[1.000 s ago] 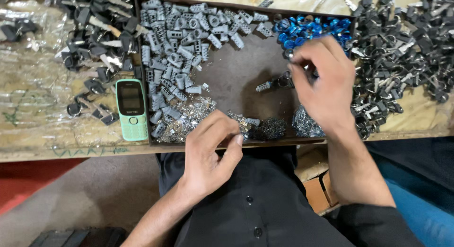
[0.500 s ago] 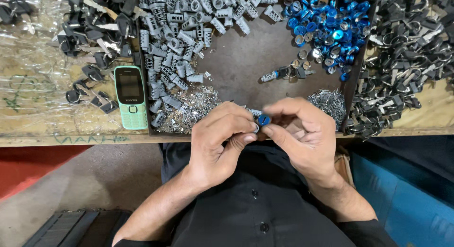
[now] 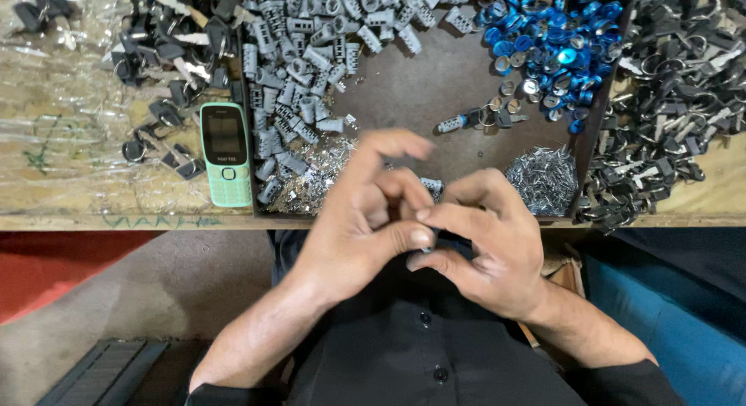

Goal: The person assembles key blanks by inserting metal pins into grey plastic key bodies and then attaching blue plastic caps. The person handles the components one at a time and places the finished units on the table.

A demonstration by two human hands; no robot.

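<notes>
— Grey metal, small: a cylinder part (image 3: 431, 185) showed just above the two hands, which met at the near edge of the wooden workbench (image 3: 93, 219). Could you tell who held it?

— Left hand (image 3: 365, 219) was curled, thumb pressed toward the fingertips of the right hand (image 3: 486, 250); both were pinched together on something tiny between them. Whether the grey piece was that same item, could not tell; fingers hid the join.

— Noted. Tray contents?

— Dark shallow tray (image 3: 404, 87) on the bench. Grey lock cylinders (image 3: 311, 72) heaped along its left side and far edge. Blue anodised caps (image 3: 556, 45) piled in the far right corner. Thin silvery pins (image 3: 544, 177) in a heap at the near right corner, another scatter of silvery bits (image 3: 318, 181) at the near edge beside the left hand.

— Outside the tray?

— Green push-button phone (image 3: 225, 153) lay flat just left of the tray. Black-headed keys (image 3: 167, 56) spread on clear plastic to the left; a larger pile of black keys and rings (image 3: 668, 103) lay right of the tray.
</notes>
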